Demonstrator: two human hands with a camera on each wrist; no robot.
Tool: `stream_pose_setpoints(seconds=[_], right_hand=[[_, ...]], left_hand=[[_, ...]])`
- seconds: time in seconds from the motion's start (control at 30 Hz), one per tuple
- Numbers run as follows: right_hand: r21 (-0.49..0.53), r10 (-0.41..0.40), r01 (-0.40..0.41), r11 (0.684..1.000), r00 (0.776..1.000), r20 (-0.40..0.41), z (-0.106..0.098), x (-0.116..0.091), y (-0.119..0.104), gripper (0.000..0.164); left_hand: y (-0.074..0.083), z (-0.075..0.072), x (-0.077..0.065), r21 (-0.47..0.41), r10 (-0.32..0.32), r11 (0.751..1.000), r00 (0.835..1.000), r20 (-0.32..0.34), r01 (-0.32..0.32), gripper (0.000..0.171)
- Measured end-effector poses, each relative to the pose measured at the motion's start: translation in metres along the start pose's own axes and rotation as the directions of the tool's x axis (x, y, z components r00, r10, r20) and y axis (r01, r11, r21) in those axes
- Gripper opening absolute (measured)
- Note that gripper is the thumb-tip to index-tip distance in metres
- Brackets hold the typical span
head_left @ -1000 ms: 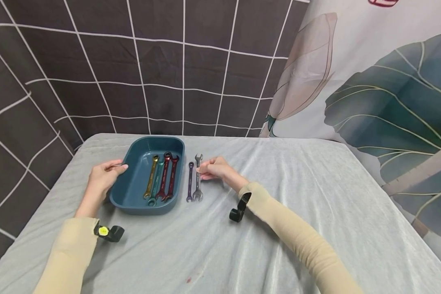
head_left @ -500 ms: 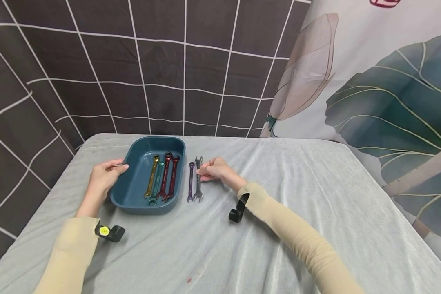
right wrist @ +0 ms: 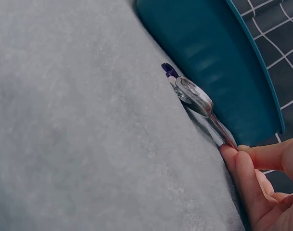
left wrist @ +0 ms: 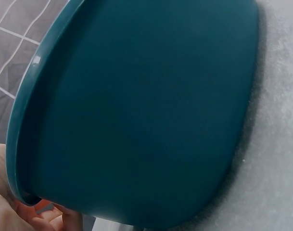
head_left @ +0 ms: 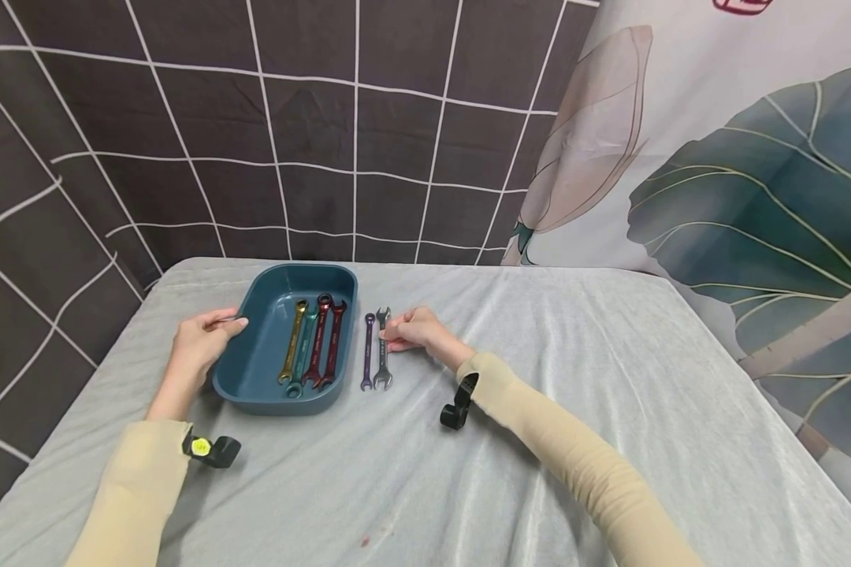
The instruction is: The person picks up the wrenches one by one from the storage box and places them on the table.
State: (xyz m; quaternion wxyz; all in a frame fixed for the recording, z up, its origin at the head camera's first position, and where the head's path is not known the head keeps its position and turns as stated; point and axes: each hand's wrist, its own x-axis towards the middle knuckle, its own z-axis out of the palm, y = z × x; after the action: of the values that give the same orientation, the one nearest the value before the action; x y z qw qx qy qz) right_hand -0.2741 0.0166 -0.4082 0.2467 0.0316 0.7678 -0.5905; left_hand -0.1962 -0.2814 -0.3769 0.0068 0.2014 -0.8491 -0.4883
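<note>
My left hand (head_left: 202, 342) grips the left rim of a blue plastic bin (head_left: 255, 370), thumb over the edge; in the left wrist view the bin wall (left wrist: 146, 110) covers most of the frame. Inside the bin lie a gold wrench (head_left: 293, 340), a teal wrench (head_left: 302, 354) and two red wrenches (head_left: 318, 339). To the right of the bin, my right hand (head_left: 417, 329) pinches a silver open-ended wrench (head_left: 382, 358) between thumb and fingers. That wrench lies beside a smaller purple wrench (head_left: 368, 352), nearly parallel to it. In the right wrist view the silver wrench (right wrist: 197, 98) mostly hides the purple one.
A pale grey cloth (head_left: 539, 339) with soft folds covers the table. Behind the table hangs a dark curtain (head_left: 397, 134) with a white grid, and on the right a leaf-patterned curtain (head_left: 773, 197).
My right hand has slid the silver wrench slightly toward me, so its far end is now closer to level with the purple wrench's. The left hand and the bin stay put.
</note>
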Motion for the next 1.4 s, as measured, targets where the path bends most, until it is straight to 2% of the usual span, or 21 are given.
stream_pose_setpoints(seconds=[0.3,0.5,0.63,0.8,1.4], right_hand=[[-0.035,0.004,-0.004,0.999,1.0,-0.011,-0.0001,0.0003,0.0007,0.014],[-0.072,-0.012,0.011,0.997,1.0,-0.008,-0.0015,-0.0003,-0.0025,0.009],[-0.096,-0.006,0.005,0.995,1.0,-0.017,-0.0018,-0.0006,-0.0031,0.009],[-0.128,0.006,-0.01,0.992,0.999,-0.033,-0.0016,-0.002,-0.0031,0.01],[-0.127,0.023,-0.022,0.992,1.0,0.001,-0.0024,-0.003,-0.0022,0.016]], left_hand=[[0.0022,-0.0005,-0.0011,-0.006,-0.002,1.0,1.0,-0.003,0.002,0.05],[0.0026,-0.0007,0.0005,-0.011,-0.008,1.0,1.0,-0.029,0.007,0.049],[0.0013,-0.0014,0.0012,0.006,0.007,1.0,1.0,-0.004,-0.007,0.051],[0.0011,-0.0008,0.0015,0.012,0.015,1.0,1.0,-0.005,-0.015,0.05],[-0.0008,-0.0006,-0.0002,0.02,0.007,1.0,1.0,-0.006,-0.007,0.05]])
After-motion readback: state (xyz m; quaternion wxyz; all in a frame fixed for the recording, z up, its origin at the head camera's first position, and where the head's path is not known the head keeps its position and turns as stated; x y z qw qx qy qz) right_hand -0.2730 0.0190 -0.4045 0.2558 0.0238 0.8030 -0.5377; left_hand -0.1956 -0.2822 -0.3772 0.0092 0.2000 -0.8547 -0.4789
